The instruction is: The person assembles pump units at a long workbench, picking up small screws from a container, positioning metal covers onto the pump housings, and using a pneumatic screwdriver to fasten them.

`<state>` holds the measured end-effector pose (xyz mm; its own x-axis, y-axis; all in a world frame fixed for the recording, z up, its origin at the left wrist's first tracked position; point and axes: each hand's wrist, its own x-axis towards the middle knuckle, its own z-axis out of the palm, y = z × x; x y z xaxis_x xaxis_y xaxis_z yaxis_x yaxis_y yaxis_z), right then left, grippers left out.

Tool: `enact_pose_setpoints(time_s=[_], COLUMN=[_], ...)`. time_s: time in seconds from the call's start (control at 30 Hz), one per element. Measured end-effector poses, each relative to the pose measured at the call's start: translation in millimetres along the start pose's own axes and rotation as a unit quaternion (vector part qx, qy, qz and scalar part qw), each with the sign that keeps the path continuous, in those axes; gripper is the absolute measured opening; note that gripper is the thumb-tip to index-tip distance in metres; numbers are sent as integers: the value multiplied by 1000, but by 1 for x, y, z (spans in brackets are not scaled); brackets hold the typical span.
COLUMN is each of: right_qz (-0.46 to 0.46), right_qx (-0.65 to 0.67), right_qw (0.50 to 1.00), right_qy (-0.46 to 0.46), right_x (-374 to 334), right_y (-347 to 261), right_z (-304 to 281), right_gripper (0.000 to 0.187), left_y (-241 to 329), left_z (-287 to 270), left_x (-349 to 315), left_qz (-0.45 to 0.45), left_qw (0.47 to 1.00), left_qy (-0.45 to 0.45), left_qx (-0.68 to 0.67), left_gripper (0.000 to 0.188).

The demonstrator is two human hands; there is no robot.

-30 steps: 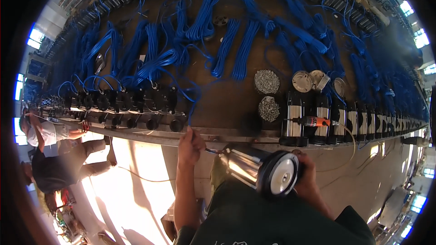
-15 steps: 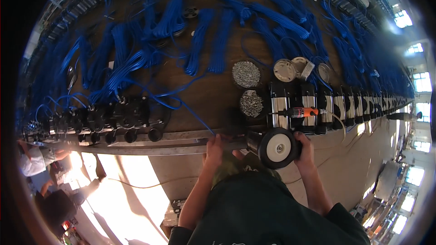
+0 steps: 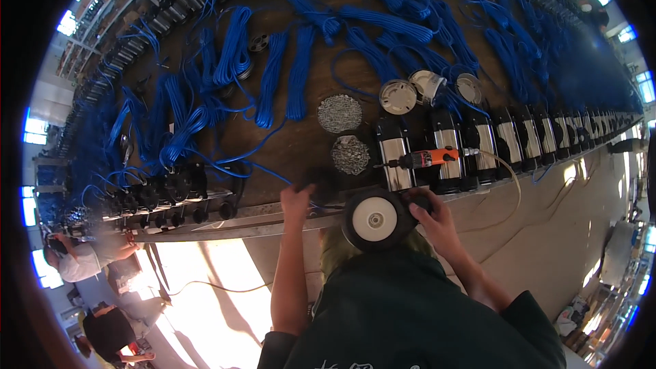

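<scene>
A submersible pump [image 3: 402,217] with a black rim and a round white end plate lies at the table's front edge, close to my body, the plate turned up toward me. My right hand [image 3: 432,217] is closed round its black fitting on the right side. Left of the pump, my left hand [image 3: 296,203] is closed on a blue cable [image 3: 268,172] that runs to it from the table; its fingers are smeared by motion. Beside that hand is a dark blurred shape I cannot make out. An orange and black power screwdriver [image 3: 434,158] lies across the standing pumps just beyond.
Two round heaps of screws [image 3: 339,113] sit beyond the pump, near round metal covers [image 3: 398,97]. Coiled blue cables [image 3: 236,44] spread over the brown table [image 3: 273,147]. A row of steel-bodied pumps [image 3: 507,143] stretches right; black parts [image 3: 176,191] line the left. People [image 3: 113,328] are at lower left.
My left hand has moved up and inward over the table edge with the cable. The pump has turned slightly, my right hand staying on it. My view has shifted to the right.
</scene>
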<state>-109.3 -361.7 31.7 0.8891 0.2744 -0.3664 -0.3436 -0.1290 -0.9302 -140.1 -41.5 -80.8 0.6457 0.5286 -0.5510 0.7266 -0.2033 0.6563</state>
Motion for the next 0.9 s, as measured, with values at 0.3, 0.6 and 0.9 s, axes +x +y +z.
enact_pose_setpoints(time_s=[0.3,0.6,0.9], right_qz=[-113,-5,69], right_qx=[-174,42,110], right_qw=[977,999,991], right_qy=[44,-19,-14], right_x=[-2,9,17], right_y=[7,15,4], right_z=[-31,-47,-51], right_gripper=[43,34,28], left_y=[103,137,110], left_z=[-21,33,48], left_x=[-191,-197,-166], left_qz=[515,562,571], left_qw=[842,747,810], left_qy=[111,-48,3], left_qx=[118,351,131], left_gripper=[8,35,88])
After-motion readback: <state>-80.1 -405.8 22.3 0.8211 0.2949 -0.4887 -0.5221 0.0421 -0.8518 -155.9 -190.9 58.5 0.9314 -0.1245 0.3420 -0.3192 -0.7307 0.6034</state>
